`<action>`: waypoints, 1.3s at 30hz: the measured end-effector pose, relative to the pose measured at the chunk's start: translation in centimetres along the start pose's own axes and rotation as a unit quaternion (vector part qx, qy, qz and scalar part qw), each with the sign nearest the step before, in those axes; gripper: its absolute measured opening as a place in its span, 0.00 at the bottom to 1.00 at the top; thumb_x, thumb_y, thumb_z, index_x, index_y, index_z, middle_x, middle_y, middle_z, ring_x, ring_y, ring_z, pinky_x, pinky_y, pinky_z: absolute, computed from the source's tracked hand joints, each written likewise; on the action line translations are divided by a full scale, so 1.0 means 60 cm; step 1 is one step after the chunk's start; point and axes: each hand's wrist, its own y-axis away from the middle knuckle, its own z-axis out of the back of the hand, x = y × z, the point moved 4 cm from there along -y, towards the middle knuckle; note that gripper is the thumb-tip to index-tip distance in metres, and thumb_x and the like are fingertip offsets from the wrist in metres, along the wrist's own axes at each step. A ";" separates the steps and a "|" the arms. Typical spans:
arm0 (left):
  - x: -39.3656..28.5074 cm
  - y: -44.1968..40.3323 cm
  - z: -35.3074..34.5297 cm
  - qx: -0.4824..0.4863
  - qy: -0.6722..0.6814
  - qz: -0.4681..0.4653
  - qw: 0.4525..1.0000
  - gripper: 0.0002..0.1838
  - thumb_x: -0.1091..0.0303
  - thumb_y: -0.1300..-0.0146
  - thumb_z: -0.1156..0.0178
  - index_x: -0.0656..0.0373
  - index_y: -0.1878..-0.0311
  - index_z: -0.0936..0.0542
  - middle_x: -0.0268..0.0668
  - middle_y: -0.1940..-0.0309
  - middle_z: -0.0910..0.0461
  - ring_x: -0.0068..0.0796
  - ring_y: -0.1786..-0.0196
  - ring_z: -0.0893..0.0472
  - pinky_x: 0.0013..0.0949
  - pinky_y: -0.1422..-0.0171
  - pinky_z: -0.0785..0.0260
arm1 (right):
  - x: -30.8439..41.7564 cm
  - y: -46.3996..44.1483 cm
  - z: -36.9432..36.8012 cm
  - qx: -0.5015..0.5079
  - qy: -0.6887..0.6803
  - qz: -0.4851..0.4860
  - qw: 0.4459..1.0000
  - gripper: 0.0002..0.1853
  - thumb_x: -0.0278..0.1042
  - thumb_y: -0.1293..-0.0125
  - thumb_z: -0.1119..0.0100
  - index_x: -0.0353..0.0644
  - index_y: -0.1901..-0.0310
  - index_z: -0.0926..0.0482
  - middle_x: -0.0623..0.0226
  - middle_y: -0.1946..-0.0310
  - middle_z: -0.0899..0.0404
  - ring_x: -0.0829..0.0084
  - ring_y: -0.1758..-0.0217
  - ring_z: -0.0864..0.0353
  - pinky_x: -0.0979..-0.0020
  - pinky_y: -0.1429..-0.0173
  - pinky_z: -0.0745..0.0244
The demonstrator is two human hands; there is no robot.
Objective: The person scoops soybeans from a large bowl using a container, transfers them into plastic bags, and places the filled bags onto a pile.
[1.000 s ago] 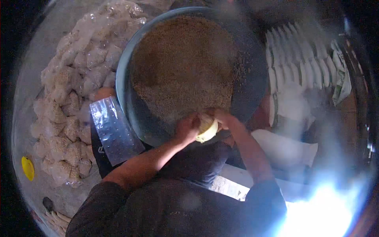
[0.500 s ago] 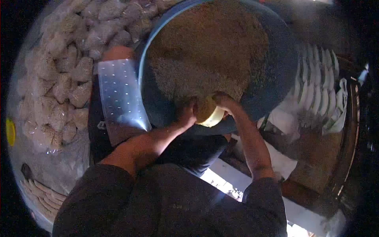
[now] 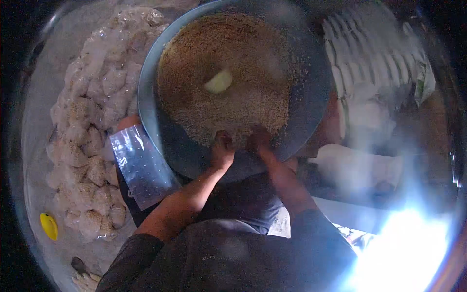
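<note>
Left hand [image 3: 223, 150]: fingers curled inward at the near edge of the brown grain [image 3: 228, 44]; whether they grip anything cannot be told.
Right hand [image 3: 259, 139]: just beside the left; finger spread and hold unreadable in the dark blur.
Forearms: both reach forward over the near side of the tub [image 3: 306, 109], converging.
Pale scoop [image 3: 219, 82]: on the grain beyond both hands, touching neither.
Hard to see: the murky gap between the hands; glare [image 3: 399, 258] whitens the lower right.

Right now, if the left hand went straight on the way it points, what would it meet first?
Probably the brown grain in the tub, just ahead of the left hand; its height above it is hard to judge.
</note>
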 end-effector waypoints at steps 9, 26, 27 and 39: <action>-0.051 -0.002 0.032 -0.048 0.035 -0.073 0.996 0.09 0.68 0.26 0.52 0.62 0.50 0.27 0.47 0.68 0.21 0.46 0.62 0.17 0.45 0.60 0.27 | 0.424 -0.008 0.144 -0.147 0.264 0.173 0.937 0.12 0.32 0.33 0.43 0.36 0.53 0.20 0.54 0.55 0.18 0.55 0.59 0.16 0.53 0.54 0.19; -0.369 -0.131 0.206 0.011 0.039 -0.327 0.944 0.14 0.78 0.37 0.37 0.65 0.48 0.24 0.41 0.55 0.17 0.26 0.52 0.18 0.31 0.47 0.24 | 0.647 -0.050 0.458 -0.189 -0.590 0.068 0.782 0.23 0.41 0.29 0.41 0.39 0.37 0.27 0.64 0.45 0.19 0.69 0.46 0.20 0.65 0.42 0.24; -0.362 -0.143 0.178 0.017 0.165 -0.208 0.964 0.14 0.86 0.44 0.38 0.64 0.54 0.21 0.39 0.54 0.17 0.29 0.49 0.18 0.33 0.43 0.25 | 0.611 -0.068 0.417 -0.270 -0.635 0.080 0.720 0.26 0.44 0.28 0.42 0.40 0.34 0.29 0.65 0.42 0.21 0.72 0.43 0.22 0.66 0.41 0.25; -0.357 -0.124 0.194 -0.010 -0.091 -0.240 0.967 0.12 0.75 0.38 0.38 0.64 0.51 0.18 0.40 0.56 0.15 0.30 0.51 0.17 0.33 0.45 0.25 | 0.570 -0.118 0.192 0.113 -0.877 -0.147 0.444 0.31 0.60 0.25 0.54 0.42 0.34 0.33 0.62 0.37 0.26 0.63 0.36 0.25 0.59 0.33 0.27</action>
